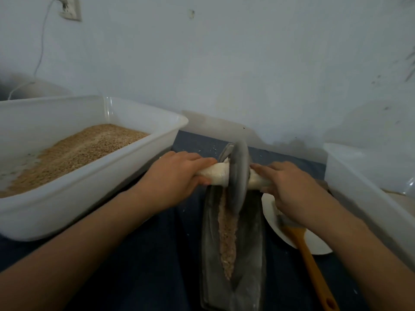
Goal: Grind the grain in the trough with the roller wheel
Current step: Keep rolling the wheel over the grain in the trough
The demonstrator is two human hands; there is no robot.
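Observation:
A dark grey boat-shaped trough [252,239] lies lengthwise in front of me on a dark blue cloth. A strip of crushed brownish grain [227,234] fills its groove. The grey roller wheel [239,176] stands on edge in the far half of the groove, on a white-wrapped axle. My left hand [177,176] grips the axle's left end [216,173]. My right hand [289,187] grips the right end [256,181], with its index finger stretched toward the wheel.
A large white tub [94,191] holding whole grain [74,153] stands at the left, close to my left forearm. Another white tub [368,176] stands at the right. A white plate [314,243] with a yellow-handled brush [312,263] lies right of the trough. A wall rises behind.

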